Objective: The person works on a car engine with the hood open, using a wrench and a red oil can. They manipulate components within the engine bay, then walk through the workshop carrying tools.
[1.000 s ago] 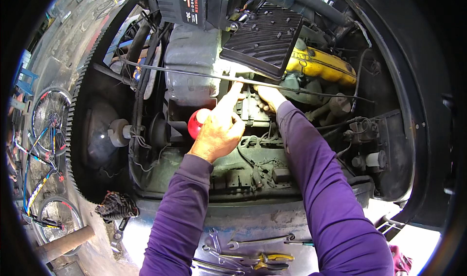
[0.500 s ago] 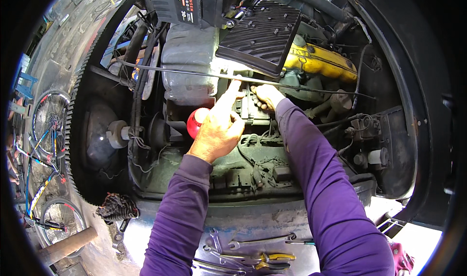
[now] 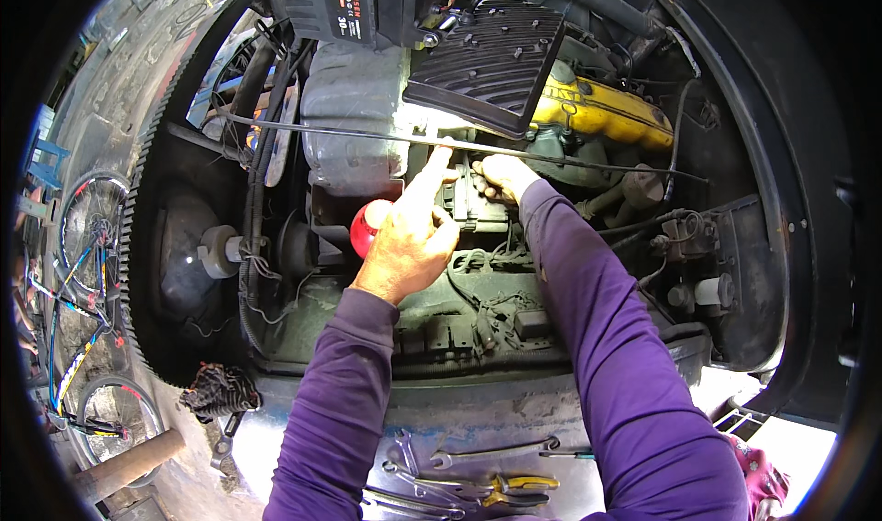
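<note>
Little has shifted over the last second: both hands stay deep in the engine bay, just below the black ribbed cover (image 3: pixel 491 57). The left hand (image 3: pixel 409 241) keeps its forefinger stretched toward that cover, holding nothing, the red cap (image 3: pixel 365 227) beside it. The right hand (image 3: pixel 499 177) is curled on a small engine part; its grip cannot be told.

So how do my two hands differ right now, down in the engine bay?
The left hand is nearer, showing its back, with the index finger pointing up toward the thin rod; the right hand reaches deeper, fingers curled on a dark engine part. The left hand partly hides a red cap; the right hand hides nothing red. Both come from purple sleeves, and neither holds a tool.
</note>
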Motion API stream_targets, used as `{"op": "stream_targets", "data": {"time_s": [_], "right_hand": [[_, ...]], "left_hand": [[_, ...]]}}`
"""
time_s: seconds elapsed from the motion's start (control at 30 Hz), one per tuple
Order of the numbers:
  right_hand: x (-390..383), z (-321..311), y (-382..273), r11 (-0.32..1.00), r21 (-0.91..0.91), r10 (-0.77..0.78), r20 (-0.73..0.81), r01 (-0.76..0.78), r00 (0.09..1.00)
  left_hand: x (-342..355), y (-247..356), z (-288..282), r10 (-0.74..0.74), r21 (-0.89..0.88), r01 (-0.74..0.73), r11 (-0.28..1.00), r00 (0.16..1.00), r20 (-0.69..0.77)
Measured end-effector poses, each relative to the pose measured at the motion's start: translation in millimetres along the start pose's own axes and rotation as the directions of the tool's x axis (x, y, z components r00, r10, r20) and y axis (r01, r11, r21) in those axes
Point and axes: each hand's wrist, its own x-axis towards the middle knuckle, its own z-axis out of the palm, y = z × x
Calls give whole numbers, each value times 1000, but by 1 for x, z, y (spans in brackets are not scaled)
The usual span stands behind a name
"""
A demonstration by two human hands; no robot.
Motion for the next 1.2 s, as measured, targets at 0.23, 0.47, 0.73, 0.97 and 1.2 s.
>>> {"op": "stream_targets", "data": {"time_s": [0.23,0.47,0.73,0.97,1.2], "right_hand": [[-3,-4,-3,1000,9,9,9,-9,1000],[-4,-3,0,996,-57,-69,-2,69,998],[5,-6,-3,972,-213,-97,16,98,995],[0,-11,-1,504,-782,-494,89,368,865],[19,-21,-3,236,-912,-445,206,336,872]], "left_hand": [[1,-1,-2,125,148,-135,980,989,74],[3,3,-4,49,94,-64,994,987,153],[4,3,-4,68,118,-88,989,985,159],[1,5,-1,-101,-29,103,994,994,49],[0,1,1,-64,-22,64,998,998,19]]}}
